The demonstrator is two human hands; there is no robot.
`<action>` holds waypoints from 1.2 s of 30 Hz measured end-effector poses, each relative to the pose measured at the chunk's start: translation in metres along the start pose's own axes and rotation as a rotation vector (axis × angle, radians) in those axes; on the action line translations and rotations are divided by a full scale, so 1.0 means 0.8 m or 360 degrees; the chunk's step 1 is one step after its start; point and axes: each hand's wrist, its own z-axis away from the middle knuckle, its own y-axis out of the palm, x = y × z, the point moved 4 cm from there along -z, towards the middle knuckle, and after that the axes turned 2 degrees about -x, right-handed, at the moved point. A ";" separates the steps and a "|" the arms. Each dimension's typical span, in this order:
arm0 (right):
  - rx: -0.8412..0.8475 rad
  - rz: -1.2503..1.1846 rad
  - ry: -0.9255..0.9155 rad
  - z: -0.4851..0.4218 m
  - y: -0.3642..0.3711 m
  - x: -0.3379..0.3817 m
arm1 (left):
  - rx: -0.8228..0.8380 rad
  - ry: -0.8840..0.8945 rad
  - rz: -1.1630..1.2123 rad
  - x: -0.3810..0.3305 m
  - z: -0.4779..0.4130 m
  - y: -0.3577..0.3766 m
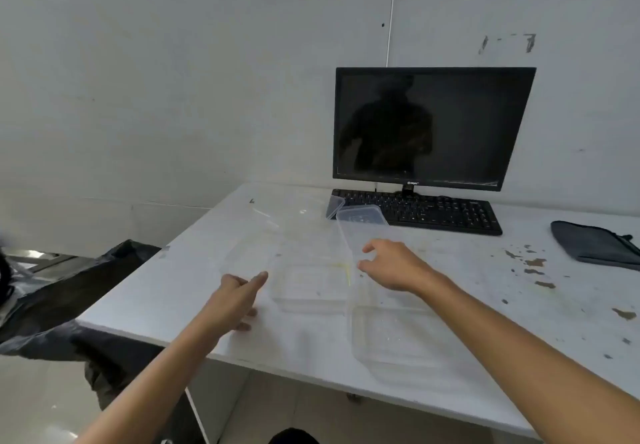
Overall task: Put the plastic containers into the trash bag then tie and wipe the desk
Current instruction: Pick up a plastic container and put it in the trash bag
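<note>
While your left hand (235, 296) and right hand (391, 265) hover w/ fingers apart, holding nothing, clear containers (311, 284) sit between them mid-desk (519, 322); trash bag (79, 291) hangs off desk's left edge.

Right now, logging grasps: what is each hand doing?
Left hand: open, holding nothing, beside the clear container.
Right hand: open, fingers spread at the container's rim, gripping nothing.

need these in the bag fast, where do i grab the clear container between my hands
Probably by the two short end walls of the clear container, one hand from each side: it lies flat and open-topped between the left hand and right hand, both open.
</note>
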 end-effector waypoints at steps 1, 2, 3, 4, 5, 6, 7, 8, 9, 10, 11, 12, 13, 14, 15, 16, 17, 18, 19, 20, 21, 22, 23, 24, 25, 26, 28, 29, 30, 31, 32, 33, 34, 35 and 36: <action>0.0017 -0.0007 0.0032 -0.003 0.006 0.000 | 0.0021 -0.0035 -0.0028 0.002 -0.001 0.003; 0.0025 -0.0034 0.0064 -0.004 0.010 0.000 | 0.0015 -0.0046 -0.0057 0.002 -0.003 0.003; 0.0044 -0.0069 0.0091 -0.008 0.016 -0.002 | 0.0036 -0.0033 -0.0074 0.005 -0.006 0.006; 0.0058 -0.0111 0.0115 -0.008 0.021 -0.002 | 0.0058 -0.0021 -0.0060 0.004 -0.005 0.009; 0.0058 -0.0155 0.0137 -0.012 0.026 -0.003 | 0.0085 0.0000 -0.0061 0.004 -0.007 0.012; 0.0044 -0.0188 0.0159 -0.014 0.029 -0.003 | 0.0110 0.0023 -0.0058 0.003 -0.007 0.015; 0.0022 -0.0221 0.0162 -0.016 0.031 -0.003 | 0.0140 0.0041 -0.0045 0.002 -0.007 0.017; -0.0001 -0.0239 0.0158 -0.018 0.031 -0.001 | 0.0160 0.0059 -0.0031 -0.002 -0.004 0.018; -0.0017 -0.0258 0.0162 -0.019 0.033 -0.001 | 0.0170 0.0066 -0.0019 -0.002 -0.005 0.020; -0.0034 -0.0288 0.0171 -0.020 0.034 -0.001 | 0.0176 0.0074 -0.0015 -0.003 -0.005 0.021; -0.0051 -0.0336 0.0169 -0.021 0.035 -0.001 | 0.0180 0.0080 -0.0012 -0.004 -0.006 0.021; -0.0067 -0.0385 0.0159 -0.020 0.035 0.001 | 0.0181 0.0091 -0.0008 -0.006 -0.005 0.021; -0.0088 -0.0432 0.0146 -0.021 0.034 0.002 | 0.0190 0.0112 0.0003 -0.007 -0.006 0.021; -0.0110 -0.0475 0.0137 -0.021 0.032 0.002 | 0.0201 0.0139 0.0024 -0.009 -0.005 0.021; -0.0138 -0.0526 0.0127 -0.021 0.028 0.002 | 0.0205 0.0175 0.0047 -0.012 -0.004 0.021; -0.0163 -0.0590 0.0129 -0.021 0.024 0.002 | 0.0200 0.0212 0.0075 -0.017 0.000 0.021; -0.0196 -0.0666 0.0124 -0.020 0.019 0.003 | 0.0176 0.0252 0.0119 -0.021 0.001 0.021; -0.0224 -0.0745 0.0123 -0.019 0.013 0.004 | 0.0138 0.0287 0.0195 -0.026 0.002 0.021; -0.0253 -0.0832 0.0112 -0.018 0.007 0.004 | 0.0102 0.0301 0.0309 -0.031 0.003 0.022; -0.0274 -0.0916 0.0101 -0.016 0.002 0.005 | 0.0086 0.0281 0.0467 -0.036 0.004 0.023; -0.0287 -0.0973 0.0085 -0.015 -0.002 0.006 | 0.0092 0.0231 0.0670 -0.039 0.003 0.025; -0.0287 -0.0995 0.0068 -0.013 -0.005 0.007 | 0.0125 0.0166 0.0899 -0.043 0.003 0.028; -0.0267 -0.0995 0.0053 -0.011 -0.006 0.008 | 0.0176 0.0108 0.1115 -0.046 0.003 0.033; -0.0233 -0.0984 0.0047 -0.008 -0.006 0.008 | 0.0220 0.0075 0.1285 -0.047 0.003 0.037; -0.0187 -0.0966 0.0045 -0.005 -0.003 0.008 | 0.0235 0.0062 0.1389 -0.046 0.002 0.041; -0.0144 -0.0936 0.0047 -0.004 -0.001 0.005 | 0.0231 0.0052 0.1449 -0.045 0.001 0.046; -0.0086 -0.0855 0.0060 -0.005 0.006 -0.003 | 0.0183 0.0038 0.1473 -0.036 -0.006 0.052; -0.0091 -0.0805 0.0077 -0.007 0.007 -0.008 | 0.0148 0.0036 0.1440 -0.031 -0.010 0.054; -0.0128 -0.0745 0.0098 -0.011 0.005 -0.015 | 0.0109 0.0041 0.1379 -0.027 -0.013 0.054; -0.0194 -0.0670 0.0121 -0.017 0.000 -0.020 | 0.0061 0.0055 0.1296 -0.021 -0.017 0.052; -0.0275 -0.0575 0.0146 -0.025 -0.006 -0.026 | 0.0017 0.0074 0.1223 -0.016 -0.021 0.050; -0.0351 -0.0447 0.0171 -0.033 -0.013 -0.032 | -0.0023 0.0092 0.1175 -0.011 -0.024 0.047; -0.0407 -0.0288 0.0196 -0.041 -0.018 -0.037 | -0.0053 0.0104 0.1152 -0.007 -0.026 0.045; -0.0431 -0.0120 0.0222 -0.050 -0.020 -0.040 | -0.0070 0.0110 0.1154 -0.003 -0.028 0.043; -0.0431 0.0039 0.0241 -0.059 -0.020 -0.043 | -0.0077 0.0109 0.1174 0.000 -0.029 0.042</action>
